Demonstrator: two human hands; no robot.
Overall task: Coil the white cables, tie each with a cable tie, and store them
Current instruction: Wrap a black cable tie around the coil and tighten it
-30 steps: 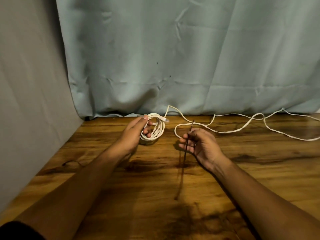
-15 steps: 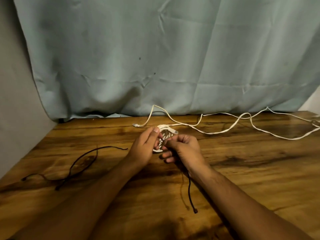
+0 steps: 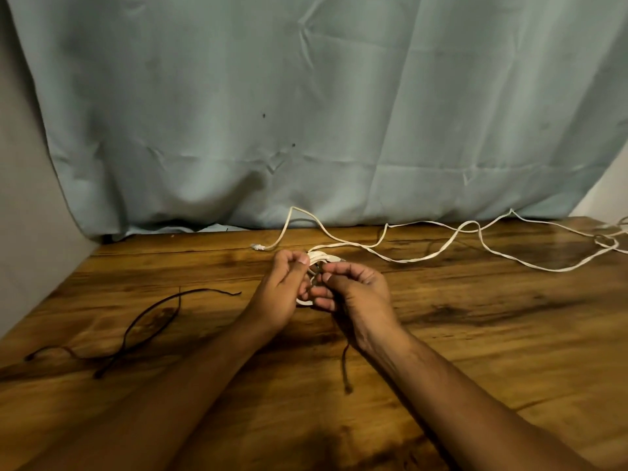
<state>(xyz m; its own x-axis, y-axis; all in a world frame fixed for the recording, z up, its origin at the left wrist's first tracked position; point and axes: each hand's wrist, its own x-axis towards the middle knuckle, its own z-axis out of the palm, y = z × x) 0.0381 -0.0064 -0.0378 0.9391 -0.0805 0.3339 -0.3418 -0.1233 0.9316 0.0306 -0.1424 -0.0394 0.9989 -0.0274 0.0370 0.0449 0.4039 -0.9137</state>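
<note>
White coil (image 3: 319, 257) pinched in my left hand (image 3: 278, 294) over the wooden surface (image 3: 475, 334) so loops can't spring apart | right hand (image 3: 356, 294) grips the dark tie (image 3: 345, 368) at the coil, tail dangling, ready to wrap | second white cable (image 3: 402, 261) lies loose behind.

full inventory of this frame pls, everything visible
coiled cable: 1, white, between both hands, mid table
loose cable: at least 1, white, strung along the table's back, running right
tie: 1, black, at the coil, tail hanging below right wrist
spare ties: count unclear, black, crossing strands, table left
table: 1, brown wood
curtain: 1, pale blue-green, behind table
wall: 1, grey, far left
left hand: grips coiled cable
right hand: pinches tie
</note>
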